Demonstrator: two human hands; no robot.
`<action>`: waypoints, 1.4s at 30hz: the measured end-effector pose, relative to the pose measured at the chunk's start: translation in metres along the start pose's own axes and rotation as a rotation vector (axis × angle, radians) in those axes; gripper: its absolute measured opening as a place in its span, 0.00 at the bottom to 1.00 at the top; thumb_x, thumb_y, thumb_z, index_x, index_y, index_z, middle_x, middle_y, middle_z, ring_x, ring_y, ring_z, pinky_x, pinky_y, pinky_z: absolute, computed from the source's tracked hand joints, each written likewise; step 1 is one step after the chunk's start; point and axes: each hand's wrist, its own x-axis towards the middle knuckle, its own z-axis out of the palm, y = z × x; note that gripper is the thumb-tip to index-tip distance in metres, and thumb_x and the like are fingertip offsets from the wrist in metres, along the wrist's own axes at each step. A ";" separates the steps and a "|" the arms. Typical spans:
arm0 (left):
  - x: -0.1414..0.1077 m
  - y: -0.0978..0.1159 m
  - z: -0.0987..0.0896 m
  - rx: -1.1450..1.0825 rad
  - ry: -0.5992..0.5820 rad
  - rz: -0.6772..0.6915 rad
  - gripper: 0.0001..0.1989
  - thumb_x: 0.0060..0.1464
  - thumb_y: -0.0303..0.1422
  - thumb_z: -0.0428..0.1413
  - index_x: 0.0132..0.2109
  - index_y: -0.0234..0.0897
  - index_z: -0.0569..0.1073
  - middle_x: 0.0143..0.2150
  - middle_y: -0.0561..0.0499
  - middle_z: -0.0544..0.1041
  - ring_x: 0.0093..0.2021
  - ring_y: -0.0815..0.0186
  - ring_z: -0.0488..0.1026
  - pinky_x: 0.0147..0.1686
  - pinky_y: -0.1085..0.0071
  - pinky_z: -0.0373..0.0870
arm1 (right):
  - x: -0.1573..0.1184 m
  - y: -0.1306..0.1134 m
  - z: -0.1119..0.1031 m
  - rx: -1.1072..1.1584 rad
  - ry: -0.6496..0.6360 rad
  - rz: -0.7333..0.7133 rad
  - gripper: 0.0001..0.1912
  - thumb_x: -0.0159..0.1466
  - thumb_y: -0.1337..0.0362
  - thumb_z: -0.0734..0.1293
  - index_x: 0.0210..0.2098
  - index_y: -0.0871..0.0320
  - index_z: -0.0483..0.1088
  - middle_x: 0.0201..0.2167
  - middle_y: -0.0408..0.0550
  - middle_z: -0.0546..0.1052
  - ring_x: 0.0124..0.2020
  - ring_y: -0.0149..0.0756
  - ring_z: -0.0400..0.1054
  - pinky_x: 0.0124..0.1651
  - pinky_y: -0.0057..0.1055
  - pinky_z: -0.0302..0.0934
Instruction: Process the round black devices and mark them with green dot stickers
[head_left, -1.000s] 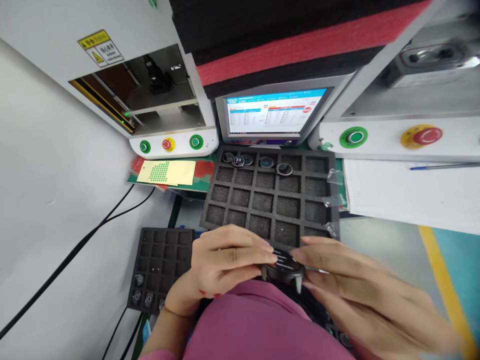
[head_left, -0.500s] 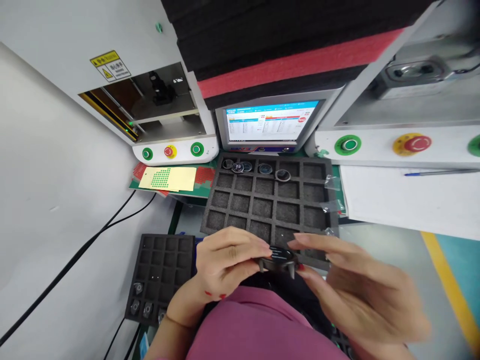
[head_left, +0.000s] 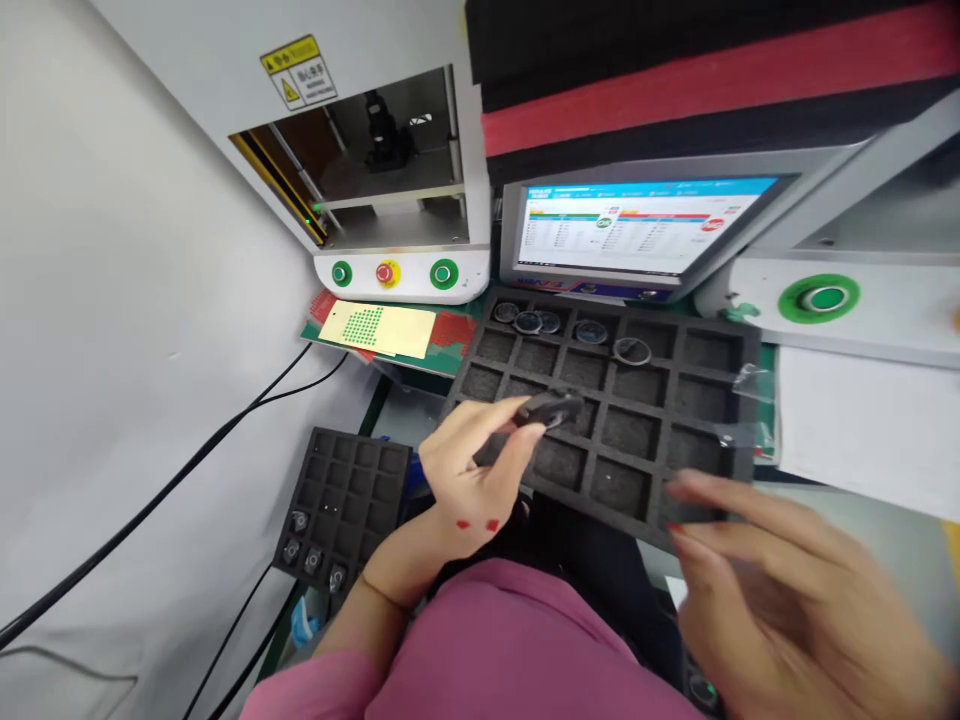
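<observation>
My left hand (head_left: 476,470) pinches a dark round watch case (head_left: 553,408) by its edge, thumb below and fingers above. The watch case is tilted, its underside partly turned toward me, over the large black foam tray (head_left: 630,430). Two small red marks show on the back of this hand. My right hand (head_left: 795,590) is apart from the watch case, over the tray's near right corner. Its thumb and fingers are bent with a gap between them, blurred by motion. A red spot shows at the thumb tip. Several round watch pieces (head_left: 632,351) lie in the tray's far row.
A smaller foam tray (head_left: 352,490) with several watch pieces is at lower left. Behind stand a press machine (head_left: 401,275) with buttons and a lit monitor (head_left: 637,230). Yellow sticker sheets (head_left: 379,328) lie left of the large tray. White paper (head_left: 862,420) lies right.
My left hand has raised the watch case forward over the large tray and tipped its screen away. My right hand has drawn off to the right. The camera view has turned left.
</observation>
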 end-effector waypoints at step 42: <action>-0.007 0.003 0.038 -0.706 -0.353 -1.141 0.18 0.36 0.31 0.71 0.32 0.32 0.72 0.31 0.48 0.82 0.30 0.70 0.78 0.30 0.80 0.72 | 0.038 0.121 -0.089 -0.355 0.392 0.736 0.20 0.51 0.44 0.72 0.21 0.55 0.71 0.24 0.49 0.75 0.30 0.43 0.69 0.40 0.41 0.65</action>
